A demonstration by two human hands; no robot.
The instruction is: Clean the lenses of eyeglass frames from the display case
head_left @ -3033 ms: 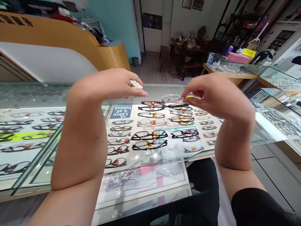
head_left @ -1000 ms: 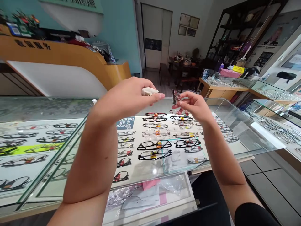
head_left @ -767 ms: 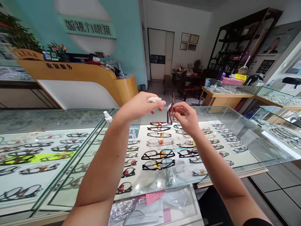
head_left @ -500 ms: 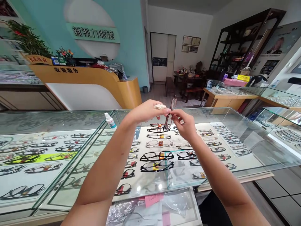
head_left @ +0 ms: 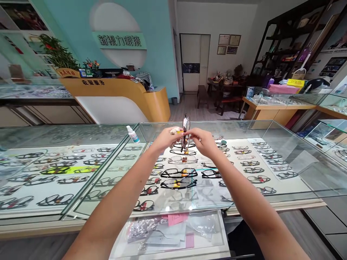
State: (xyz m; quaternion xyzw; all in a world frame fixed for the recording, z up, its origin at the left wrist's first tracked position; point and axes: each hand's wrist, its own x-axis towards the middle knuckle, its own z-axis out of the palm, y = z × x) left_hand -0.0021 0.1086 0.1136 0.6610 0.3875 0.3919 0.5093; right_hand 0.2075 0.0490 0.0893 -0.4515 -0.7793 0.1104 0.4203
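— So, working over what?
— Over a glass display case [head_left: 295, 189], stretched across the lower half of the frame, with rows of spectacle frames [head_left: 179, 183] visible through the glass. Left of centre, on top, a white spray bottle [head_left: 132, 134].
— And behind?
— At upper left, a teal wall [head_left: 157, 21] with a lettered sign [head_left: 119, 40], plus an orange-yellow desk [head_left: 159, 103]. At top centre, a pale door [head_left: 191, 83]; to the right of that, four framed sheets [head_left: 224, 39]; at upper right, dark shelving [head_left: 267, 52].
— Nearer?
— At bottom centre, an open drawer [head_left: 225, 234] with clear bags [head_left: 202, 225] and a pink slip [head_left: 177, 218].
— And in hand?
— Just about mid-frame, above the case: a pair of glasses [head_left: 185, 124], turned on end, thin and dark-rimmed, with a whitish patch toward the top.
— Held how?
— Pinched narrowly near the middle by the right hand [head_left: 203, 140]. Bunched in the left hand [head_left: 168, 139], an off-white wad [head_left: 175, 130], close up against the rim. Partly hidden there; cannot tell how firmly gripped from that side.
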